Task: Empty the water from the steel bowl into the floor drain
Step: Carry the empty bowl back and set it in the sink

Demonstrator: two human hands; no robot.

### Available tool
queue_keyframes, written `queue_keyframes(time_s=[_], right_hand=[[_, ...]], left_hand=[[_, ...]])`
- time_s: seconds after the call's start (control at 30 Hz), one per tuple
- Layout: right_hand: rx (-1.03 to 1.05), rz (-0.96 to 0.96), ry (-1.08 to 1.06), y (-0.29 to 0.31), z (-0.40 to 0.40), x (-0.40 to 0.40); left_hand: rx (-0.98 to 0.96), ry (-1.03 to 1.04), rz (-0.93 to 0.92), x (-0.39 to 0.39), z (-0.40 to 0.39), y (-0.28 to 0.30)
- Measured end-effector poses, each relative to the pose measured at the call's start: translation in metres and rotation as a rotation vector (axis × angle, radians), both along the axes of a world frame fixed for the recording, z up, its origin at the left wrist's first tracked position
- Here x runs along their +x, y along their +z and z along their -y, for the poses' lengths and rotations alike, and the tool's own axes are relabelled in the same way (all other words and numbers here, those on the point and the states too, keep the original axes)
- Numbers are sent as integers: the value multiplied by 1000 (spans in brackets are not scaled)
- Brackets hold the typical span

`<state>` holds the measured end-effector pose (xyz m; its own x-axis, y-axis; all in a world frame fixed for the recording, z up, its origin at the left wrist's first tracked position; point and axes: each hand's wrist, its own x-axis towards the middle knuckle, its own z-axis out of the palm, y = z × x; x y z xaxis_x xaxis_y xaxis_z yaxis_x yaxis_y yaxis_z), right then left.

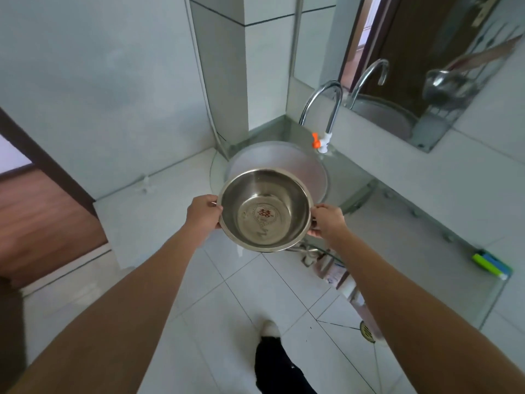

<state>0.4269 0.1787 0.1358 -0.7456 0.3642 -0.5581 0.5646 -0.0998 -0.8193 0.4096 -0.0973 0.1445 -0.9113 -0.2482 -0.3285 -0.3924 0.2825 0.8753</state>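
2 bare hands hold the steel bowl [265,210] up in the air, in front of the round basin [298,163] set in the glass worktop [346,172] in the corner of the tiled room. The left hand [203,211] is closed on the bowl's left rim, the right hand [326,220] closed on its right rim; the fingers under the bowl are hidden. The bowl is tipped slightly toward the camera, so its inside shows. On the bottom of it is a red double-happiness character, 囍, inside a faint circle; smaller marks below it are too blurred to read. Whether water lies in the bowl is hard to tell.

A curved chrome tap [324,106] with an orange-and-white valve [319,142] stands at the worktop's back edge, under a mirror [426,66]. The floor drain [367,331] is on the white tiled floor at lower right, partly covered by the right forearm. A green and blue object [490,263] sits at the worktop's right end, its kind unclear. 1 foot in a white shoe [270,328] shows below.
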Motion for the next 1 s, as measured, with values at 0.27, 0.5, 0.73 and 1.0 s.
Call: queue_keyframes(time_s=[0.27, 0.5, 0.73, 1.0], right_hand=[[16, 11, 29, -29, -19, -141], [25, 89, -15, -48, -36, -213], [28, 214, -98, -72, -42, -239], [106, 384, -294, -118, -14, -253]], left_hand=[[-77, -39, 71, -148, -18, -16], [-107, -138, 146, -248, -39, -37], [-174, -291, 211, -325, -60, -77], [-174, -617, 406, -400, -63, -130]])
